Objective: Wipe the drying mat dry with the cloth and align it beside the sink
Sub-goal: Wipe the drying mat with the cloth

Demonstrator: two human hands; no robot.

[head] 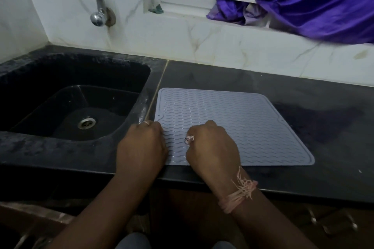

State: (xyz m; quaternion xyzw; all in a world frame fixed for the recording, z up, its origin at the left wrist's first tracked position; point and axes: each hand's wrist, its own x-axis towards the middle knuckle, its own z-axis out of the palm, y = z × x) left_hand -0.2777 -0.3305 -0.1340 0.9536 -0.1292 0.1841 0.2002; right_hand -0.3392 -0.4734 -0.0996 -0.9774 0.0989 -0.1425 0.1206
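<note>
Both hands rest with curled fingers on the pale grey ribbed silicone drying mat (232,123): the left hand (141,143) at its sink-side edge, the right hand (210,147) further in; whether either pinches it I cannot tell. The mat lies flat on the black stone counter (303,85), just beside the black sink (145,87). No cloth shows, so this looks like the aligning step, calling for a small nudge to square the mat's edge with the sink.

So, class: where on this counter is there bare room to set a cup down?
Bare counter lies right of the drying mat, and a strip runs between mat and wall tiles. It is crowded at the mat's near-left corner, under the left hand and right hand.
</note>
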